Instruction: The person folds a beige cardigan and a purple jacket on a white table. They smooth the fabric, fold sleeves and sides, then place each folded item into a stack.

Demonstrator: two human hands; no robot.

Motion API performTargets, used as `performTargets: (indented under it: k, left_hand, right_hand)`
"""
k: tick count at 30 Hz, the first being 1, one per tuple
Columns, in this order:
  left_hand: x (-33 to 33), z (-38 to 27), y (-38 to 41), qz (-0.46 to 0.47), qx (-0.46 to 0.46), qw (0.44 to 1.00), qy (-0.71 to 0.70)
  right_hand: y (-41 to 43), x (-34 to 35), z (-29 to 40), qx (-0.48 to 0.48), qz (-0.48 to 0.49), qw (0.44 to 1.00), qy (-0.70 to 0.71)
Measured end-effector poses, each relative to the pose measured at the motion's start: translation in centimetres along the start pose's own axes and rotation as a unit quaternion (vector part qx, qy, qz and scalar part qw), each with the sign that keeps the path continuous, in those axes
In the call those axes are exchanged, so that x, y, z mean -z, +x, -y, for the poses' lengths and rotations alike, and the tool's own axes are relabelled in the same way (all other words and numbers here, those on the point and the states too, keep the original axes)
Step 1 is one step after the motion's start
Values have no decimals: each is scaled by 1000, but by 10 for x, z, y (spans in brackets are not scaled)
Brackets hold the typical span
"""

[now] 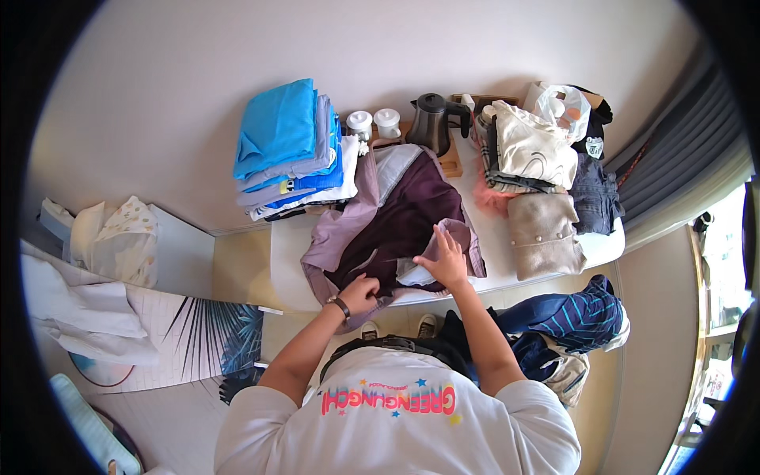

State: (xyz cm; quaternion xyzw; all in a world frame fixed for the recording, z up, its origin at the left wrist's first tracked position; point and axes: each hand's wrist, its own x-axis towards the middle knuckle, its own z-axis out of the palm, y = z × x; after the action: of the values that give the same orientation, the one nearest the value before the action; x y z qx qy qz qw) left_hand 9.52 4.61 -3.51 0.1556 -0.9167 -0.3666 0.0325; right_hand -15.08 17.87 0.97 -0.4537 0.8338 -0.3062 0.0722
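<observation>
A jacket [404, 214], mauve and dark purple with pale grey parts, lies spread and rumpled on the white table [493, 237] before me. My left hand [359, 295], with a dark band at the wrist, rests at its near left edge, fingers curled; whether they pinch the fabric cannot be told. My right hand [445, 258] is over the near right part, fingers spread, beside a pale grey patch of the jacket, holding nothing. Folded clothes [279, 136], blue on top, are stacked to the left. A folded beige knit garment [543, 234] lies to the right.
Behind the jacket stand a dark electric kettle [431, 122] and two white lidded cups [387, 123]. At the right are a folded cream shirt [534, 142], dark folded denim [594, 193] and a plastic bag [567, 113]. More clothes [570, 320] are heaped below the table's right edge.
</observation>
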Motion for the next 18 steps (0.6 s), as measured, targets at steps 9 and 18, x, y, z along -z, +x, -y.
performTargets:
  k: [9,18]
  left_hand:
    - [47,15,-14,-56,197,880,-428]
    - [-29,42,-7,-269,274,872,-305]
  right_hand:
    - [3,32,-24,-268,11,918,293]
    - [71,-24,-21,83,21,923,374]
